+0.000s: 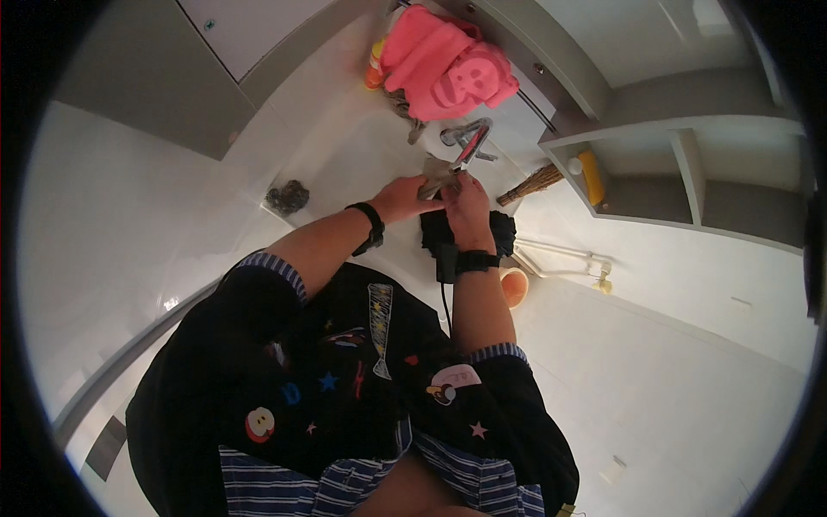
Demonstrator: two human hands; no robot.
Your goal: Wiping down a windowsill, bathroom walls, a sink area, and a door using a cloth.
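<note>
A wet-looking grey-brown cloth [439, 173] is bunched between my two hands, just below the spout of a chrome faucet [475, 139]. My left hand [402, 199] grips its left side with thumb and fingers. On the other side, my right hand [468, 205] pinches the cloth, its fingers curled and partly hiding it. Both hands are over a white basin [349, 161]. Black fabric [502, 234] lies bunched beneath my right wrist; whether it touches the hand cannot be told. Black straps circle both wrists, and a cable hangs from the right one.
A pink towel [433, 61] hangs from a rail behind the faucet, beside an orange bottle [373, 68] and another greyish cloth [413, 126]. A dark scrubber [288, 197] sits at the basin's left corner. At right are a bristle brush [533, 184], open shelves [685, 174] and pipes [562, 255].
</note>
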